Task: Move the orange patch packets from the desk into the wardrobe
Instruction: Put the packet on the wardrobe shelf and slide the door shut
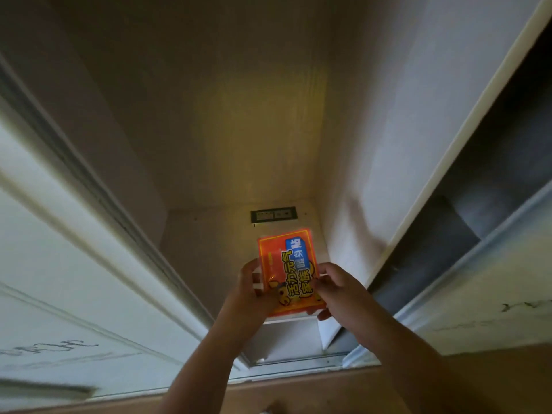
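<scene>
The orange patch packet looks like a thin, glossy foil-type sachet — light enough that weight should be no concern, but flat and probably slick, and likely to flex or buckle if pinched at one corner only. It may be a small stack and not a single sachet; the edges do not show clearly enough to tell. Its printed face is turned up toward the camera, with a blue label toward its 1 o'clock corner. The safest hold, I judge, is along the two long edges or the near short edge, thumb on the face and fingers underneath, so it stays flat and does not slide out.

That is roughly how it is held. The left hand grips the packet's side at 9 o'clock, thumb and fingers closed over the edge. The right hand holds the side at 3 o'clock to 4 o'clock, fingers curled in onto the face and one or two showing below the near edge. Both hands are closed on the packet; neither is spread wide.

The packet sits at about 6 o'clock in the view, held out in the open wardrobe — above the pale shelf inside it, with a dark socket plate on the back wall just beyond the packet at 12 o'clock. Whether its far end touches the shelf I cannot tell. A sliding door stands off at 9 o'clock.
</scene>
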